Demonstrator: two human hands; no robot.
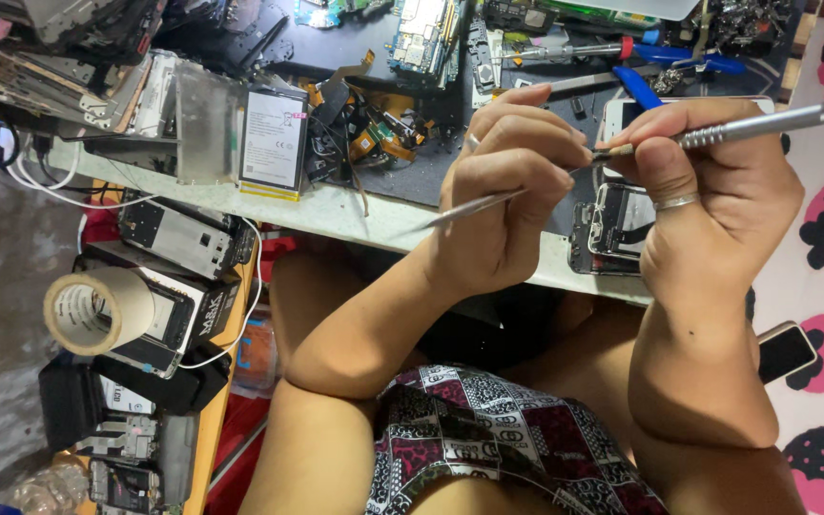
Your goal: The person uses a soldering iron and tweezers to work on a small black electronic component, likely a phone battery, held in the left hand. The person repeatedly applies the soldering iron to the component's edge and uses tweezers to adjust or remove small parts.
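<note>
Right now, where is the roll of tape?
In the head view the roll of tan tape sits far left, lying on a stack of phone parts below the table edge, well away from both hands.

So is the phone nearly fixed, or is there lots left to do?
Partly. The black opened phone on the white table edge already has its back off, insides showing. Right now the left hand holds thin silver tweezers, and the right hand a silver metal screwdriver, tips meeting. Still left: the white flat battery lies apart, and the phone remains open.
</note>
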